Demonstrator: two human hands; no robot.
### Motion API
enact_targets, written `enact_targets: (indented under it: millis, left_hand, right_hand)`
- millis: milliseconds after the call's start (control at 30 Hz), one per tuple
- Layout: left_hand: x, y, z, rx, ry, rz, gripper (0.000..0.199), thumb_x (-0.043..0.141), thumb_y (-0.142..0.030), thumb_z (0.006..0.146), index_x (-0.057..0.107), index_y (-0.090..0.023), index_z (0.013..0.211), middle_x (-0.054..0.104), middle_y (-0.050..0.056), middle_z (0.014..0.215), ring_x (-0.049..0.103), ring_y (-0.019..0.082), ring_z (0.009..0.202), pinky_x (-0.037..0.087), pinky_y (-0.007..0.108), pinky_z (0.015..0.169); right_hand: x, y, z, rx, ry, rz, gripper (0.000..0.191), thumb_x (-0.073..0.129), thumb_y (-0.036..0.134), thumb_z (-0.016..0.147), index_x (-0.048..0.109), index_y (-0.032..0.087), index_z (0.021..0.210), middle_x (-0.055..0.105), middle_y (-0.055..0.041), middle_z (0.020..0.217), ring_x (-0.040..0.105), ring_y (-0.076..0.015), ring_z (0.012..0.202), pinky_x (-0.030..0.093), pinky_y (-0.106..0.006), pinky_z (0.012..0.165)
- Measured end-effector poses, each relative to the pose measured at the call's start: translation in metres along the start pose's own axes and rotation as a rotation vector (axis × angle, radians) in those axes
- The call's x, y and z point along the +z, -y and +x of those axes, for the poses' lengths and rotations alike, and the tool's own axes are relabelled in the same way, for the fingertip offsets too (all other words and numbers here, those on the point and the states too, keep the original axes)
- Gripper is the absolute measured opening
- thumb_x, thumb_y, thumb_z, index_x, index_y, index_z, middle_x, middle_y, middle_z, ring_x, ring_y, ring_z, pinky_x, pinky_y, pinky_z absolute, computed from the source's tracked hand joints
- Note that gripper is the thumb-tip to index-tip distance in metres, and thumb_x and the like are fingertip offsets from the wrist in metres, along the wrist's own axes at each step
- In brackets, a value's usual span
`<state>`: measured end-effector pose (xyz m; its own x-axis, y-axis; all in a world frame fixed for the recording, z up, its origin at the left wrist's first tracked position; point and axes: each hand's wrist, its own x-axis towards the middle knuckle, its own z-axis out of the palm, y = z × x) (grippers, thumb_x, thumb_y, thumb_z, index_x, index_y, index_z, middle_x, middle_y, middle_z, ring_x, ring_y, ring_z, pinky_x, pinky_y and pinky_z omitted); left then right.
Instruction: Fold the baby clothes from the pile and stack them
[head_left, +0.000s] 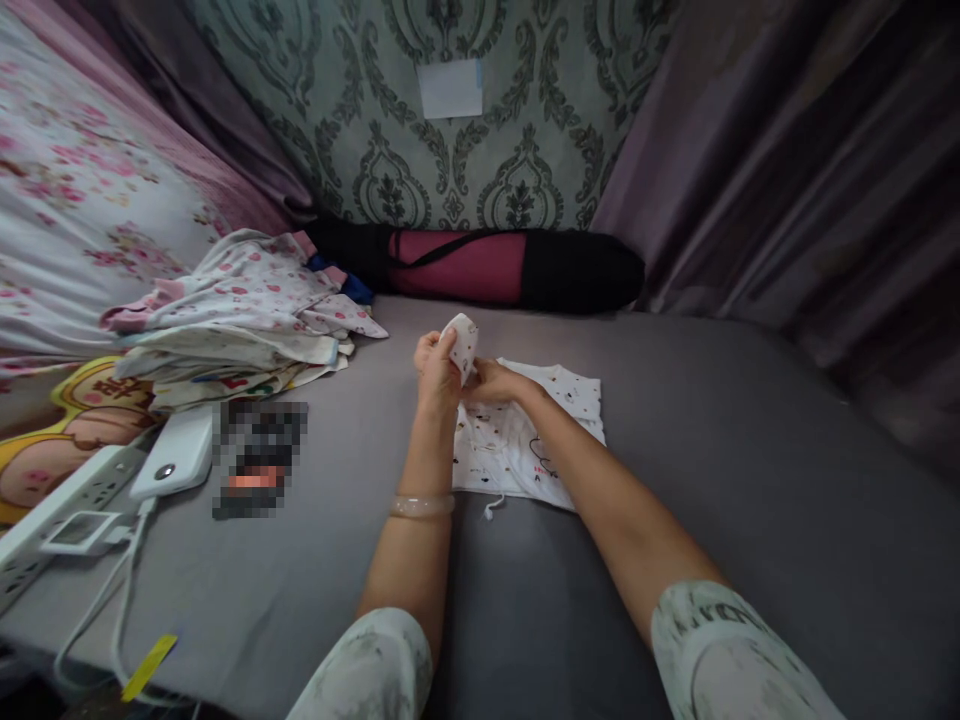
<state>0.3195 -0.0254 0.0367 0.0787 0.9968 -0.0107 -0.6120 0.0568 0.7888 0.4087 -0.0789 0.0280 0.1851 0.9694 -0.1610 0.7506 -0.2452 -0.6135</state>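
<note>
A small white baby top (517,455) with a dark print and a tie string lies on the grey bed sheet. My left hand (435,365) is closed around a raised, folded part of it, which looks like a sleeve (463,340); the thumb presses on the cloth. Just to the right, my right hand (496,382) is closed at the base of that raised part, over the top's upper left area. Its fingertips are partly hidden by the cloth, though they seem to pinch it. A pale bangle circles my left wrist.
On the left lies a pile of clothes (247,300), with a yellow cartoon cushion (97,400) in front. Nearer are a power strip (67,510), a white charger box (176,450), cables and a blurred-out item. A black and maroon long bag (457,268) rests along the wall.
</note>
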Motion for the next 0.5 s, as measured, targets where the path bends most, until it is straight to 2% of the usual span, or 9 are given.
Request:
enact_targets:
  millis: [100, 167, 233, 300, 400, 500]
  left_hand:
    - [0.003, 0.005, -0.006, 0.004, 0.049, 0.018, 0.042, 0.077, -0.035, 0.065, 0.039, -0.021, 0.076, 0.051, -0.008, 0.060, 0.055, 0.008, 0.054, 0.045, 0.021, 0.060]
    - [0.005, 0.007, -0.012, 0.001, 0.090, 0.054, 0.042, 0.077, -0.037, 0.067, 0.039, -0.022, 0.077, 0.049, -0.008, 0.060, 0.055, 0.008, 0.054, 0.043, 0.021, 0.058]
    - [0.006, 0.010, -0.018, 0.000, 0.140, 0.106, 0.042, 0.076, -0.038, 0.069, 0.038, -0.022, 0.078, 0.047, -0.009, 0.059, 0.052, 0.008, 0.052, 0.040, 0.020, 0.055]
    - [0.008, 0.013, -0.025, 0.009, 0.184, 0.168, 0.040, 0.074, -0.040, 0.072, 0.039, -0.023, 0.079, 0.042, -0.010, 0.057, 0.046, 0.006, 0.047, 0.035, 0.019, 0.050]
    - [0.011, 0.021, -0.035, 0.021, 0.258, 0.267, 0.035, 0.070, -0.040, 0.077, 0.040, -0.023, 0.080, 0.036, -0.011, 0.053, 0.035, 0.005, 0.042, 0.027, 0.019, 0.045]
    - [0.012, 0.033, -0.043, 0.064, 0.331, 0.376, 0.031, 0.067, -0.038, 0.080, 0.040, -0.023, 0.081, 0.036, -0.010, 0.055, 0.035, 0.007, 0.046, 0.027, 0.021, 0.048]
  right_hand:
    - [-0.010, -0.009, -0.015, 0.161, -0.085, 0.508, 0.038, 0.055, 0.024, 0.088, 0.054, 0.016, 0.125, 0.071, -0.0066, 0.094, 0.067, -0.0174, 0.074, 0.054, -0.031, 0.071]
    - [-0.019, -0.013, -0.029, 0.274, -0.173, 0.854, 0.027, 0.048, 0.022, 0.094, 0.055, 0.012, 0.118, 0.070, -0.0101, 0.093, 0.067, -0.0151, 0.070, 0.056, -0.029, 0.070]
    - [-0.026, -0.018, -0.044, 0.322, -0.177, 1.119, 0.021, 0.044, 0.022, 0.096, 0.055, 0.010, 0.109, 0.070, -0.0129, 0.090, 0.069, -0.0158, 0.071, 0.056, -0.030, 0.072]
    - [-0.030, -0.024, -0.056, 0.347, -0.162, 1.268, 0.020, 0.042, 0.023, 0.097, 0.054, 0.009, 0.105, 0.070, -0.0142, 0.085, 0.070, -0.0182, 0.075, 0.057, -0.033, 0.077]
    - [-0.029, -0.036, -0.066, 0.356, -0.172, 1.354, 0.020, 0.040, 0.027, 0.098, 0.053, 0.012, 0.102, 0.070, -0.0145, 0.086, 0.071, -0.0203, 0.081, 0.056, -0.036, 0.081]
    - [-0.025, -0.046, -0.067, 0.351, -0.153, 1.374, 0.027, 0.034, 0.033, 0.099, 0.052, 0.014, 0.095, 0.070, -0.0147, 0.087, 0.070, -0.0209, 0.085, 0.055, -0.038, 0.083]
